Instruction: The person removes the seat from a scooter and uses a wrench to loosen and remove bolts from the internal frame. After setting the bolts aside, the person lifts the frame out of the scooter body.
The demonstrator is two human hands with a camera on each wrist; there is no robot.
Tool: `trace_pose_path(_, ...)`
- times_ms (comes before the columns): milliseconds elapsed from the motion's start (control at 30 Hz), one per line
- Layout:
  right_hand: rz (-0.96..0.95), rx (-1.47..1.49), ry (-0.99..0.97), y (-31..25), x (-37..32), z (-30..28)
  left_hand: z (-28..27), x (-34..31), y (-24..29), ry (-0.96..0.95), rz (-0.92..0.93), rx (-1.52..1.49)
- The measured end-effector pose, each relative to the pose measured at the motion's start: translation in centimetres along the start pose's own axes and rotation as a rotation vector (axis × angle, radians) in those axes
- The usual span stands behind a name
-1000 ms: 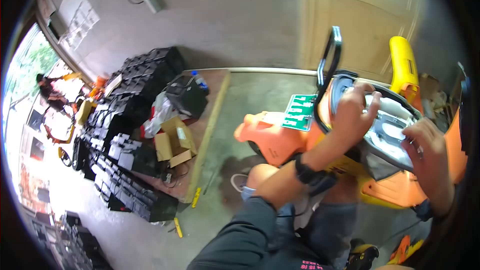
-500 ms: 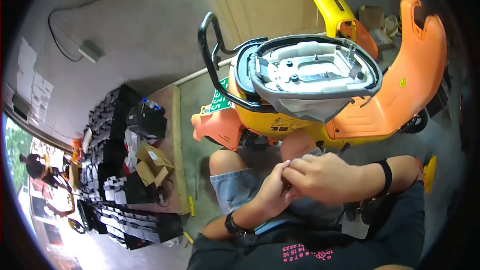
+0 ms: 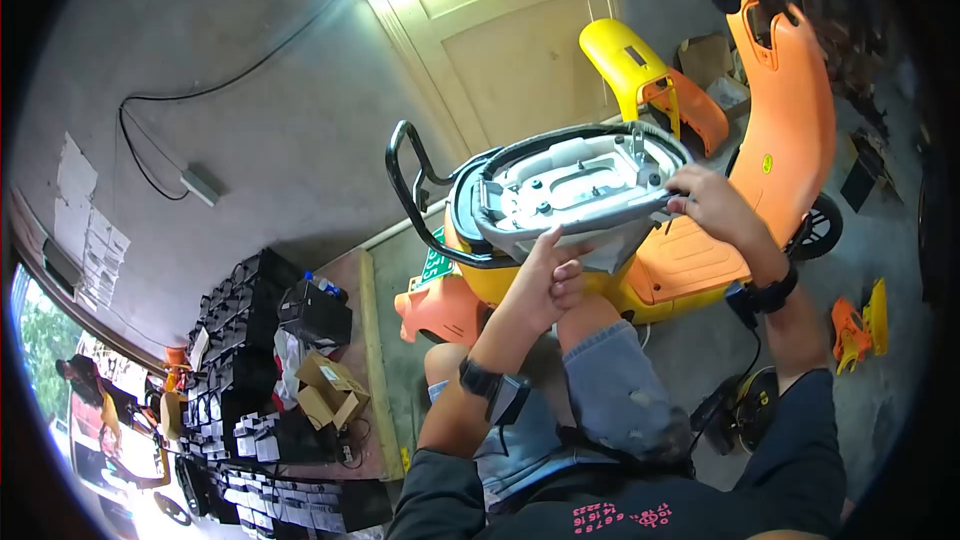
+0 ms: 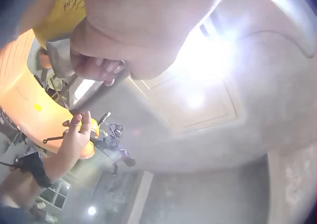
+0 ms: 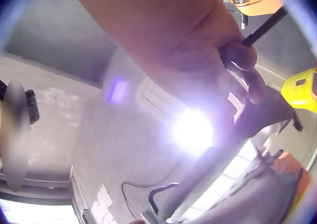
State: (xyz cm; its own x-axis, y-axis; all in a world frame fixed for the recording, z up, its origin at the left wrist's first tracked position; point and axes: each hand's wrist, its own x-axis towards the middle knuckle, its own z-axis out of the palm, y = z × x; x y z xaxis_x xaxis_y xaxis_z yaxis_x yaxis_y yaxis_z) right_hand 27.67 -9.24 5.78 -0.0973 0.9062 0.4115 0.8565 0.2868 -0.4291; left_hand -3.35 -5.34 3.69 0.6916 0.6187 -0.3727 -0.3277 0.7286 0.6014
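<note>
An upturned scooter seat [image 3: 580, 185], with a pale underside and loose grey cover [image 3: 605, 250], lies on an orange-and-yellow scooter [image 3: 690, 260]. At its right end, my right hand [image 3: 715, 202] holds a slim dark rod with a small ringed end [image 4: 52, 140]. The same rod [image 5: 266, 27] sticks out past the fingers in the right wrist view, with a dark flap just below them. My left hand [image 3: 545, 285] is at the seat's near rim, one digit up against it and the other fingers curled in. I cannot tell whether those curled fingers hold anything.
A black grab rail [image 3: 405, 185] rises behind the seat. Yellow and orange body panels [image 3: 625, 55] stand by the door, and smaller ones [image 3: 862, 328] lie on the floor at right. Several black batteries [image 3: 235, 340] and an opened carton [image 3: 328, 390] are at left.
Half a second ago both hands were together over the lap; now they are apart, raised to the seat's near edge and right end. The head view has shifted, bringing a ceiling lamp into sight.
</note>
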Motion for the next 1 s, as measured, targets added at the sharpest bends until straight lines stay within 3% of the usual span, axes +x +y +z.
trace_pose_path(100, -0.014, 0.203, 0.053, 0.5, -0.9, 2.9, 0.4, 2.6, 0.6, 0.016, -0.029, 0.047)
trace_pose_path(200, -0.023, 0.096, 0.208, -1.0, -1.7, 4.2, 1.5, 2.8, 0.6, 0.237, 0.024, 0.072)
trace_pose_path(367, -0.006, 0.088, 0.406, -1.4, -1.9, 6.7, 0.5, 3.9, 2.6, 0.266, -0.049, 0.037)
trace_pose_path(567, -0.072, 0.003, 0.429, -1.0, -0.3, 6.5, 2.3, 3.6, 1.8, 0.202, 0.056, -0.053)
trace_pose_path(700, -0.056, 0.102, 0.445, 0.4, 0.3, 6.3, 4.9, 3.1, 1.0, 0.202, 0.048, -0.018)
trace_pose_path(933, -0.16, 0.251, 0.359, 3.0, 2.5, 9.2, 5.9, 2.2, -2.1, 0.237, 0.104, -0.221)
trace_pose_path(1000, -0.154, 0.274, 0.338, 3.9, 3.4, 9.1, 5.4, 2.4, -1.4, 0.065, -0.002, -0.267)
